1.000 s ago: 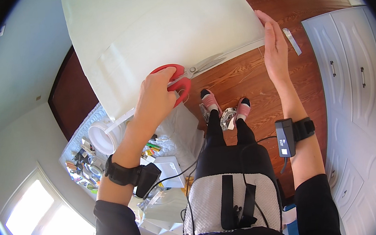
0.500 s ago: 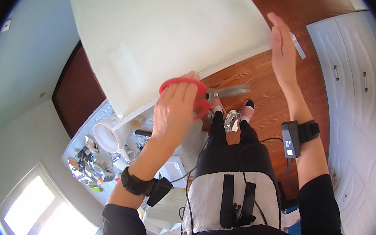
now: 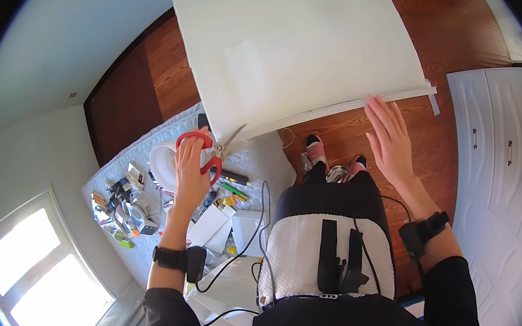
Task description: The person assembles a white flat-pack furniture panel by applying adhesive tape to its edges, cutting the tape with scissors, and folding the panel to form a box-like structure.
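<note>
My left hand (image 3: 190, 170) is closed around the red handles of a pair of scissors (image 3: 220, 149). Their metal blades are spread, with one tip by the near left corner of the white tabletop (image 3: 299, 38). Along the near edge of that top runs a long, narrow white strip (image 3: 332, 112). My right hand (image 3: 390, 143) has its fingers stretched out, holding nothing. Its fingertips reach the strip near the right end; whether they press on it I cannot tell. A short white piece (image 3: 435, 105) hangs down at the right corner.
On the left, a pale quilted mattress (image 3: 110, 182) bears a white bucket (image 3: 162, 164), a green marker (image 3: 235, 191), white boxes (image 3: 249, 228) and several small items. White cabinets (image 3: 499, 189) line the right side. Brown wooden floor (image 3: 328, 133) shows around my feet.
My left hand has moved left with the scissors, from the table's near edge to its left corner. My right hand has come down and inward to the strip. The view has shifted too.
</note>
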### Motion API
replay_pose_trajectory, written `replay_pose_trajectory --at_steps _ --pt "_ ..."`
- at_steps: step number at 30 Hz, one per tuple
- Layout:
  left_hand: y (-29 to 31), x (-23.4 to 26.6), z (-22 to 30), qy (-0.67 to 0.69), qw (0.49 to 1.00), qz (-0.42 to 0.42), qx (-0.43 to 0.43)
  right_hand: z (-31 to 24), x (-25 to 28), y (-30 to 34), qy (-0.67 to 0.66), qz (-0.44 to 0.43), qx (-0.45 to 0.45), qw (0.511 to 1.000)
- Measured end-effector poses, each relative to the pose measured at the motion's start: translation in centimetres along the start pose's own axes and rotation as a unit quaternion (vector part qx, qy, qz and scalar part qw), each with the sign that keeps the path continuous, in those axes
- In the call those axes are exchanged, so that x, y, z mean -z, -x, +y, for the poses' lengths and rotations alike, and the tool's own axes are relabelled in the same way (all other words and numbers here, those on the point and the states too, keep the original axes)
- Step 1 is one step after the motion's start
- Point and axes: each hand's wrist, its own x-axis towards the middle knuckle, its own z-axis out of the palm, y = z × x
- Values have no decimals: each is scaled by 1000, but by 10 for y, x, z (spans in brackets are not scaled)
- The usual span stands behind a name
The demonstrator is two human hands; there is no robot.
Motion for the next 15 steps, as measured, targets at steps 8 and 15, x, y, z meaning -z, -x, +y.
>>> replay_pose_trajectory --at_steps 8,15 --pt "-24 -16 10 71 997 -27 -3 25 10 -32 46 48 3 998" --pt "-36 -28 20 108 992 -38 47 76 6 -64 81 157 -49 983"
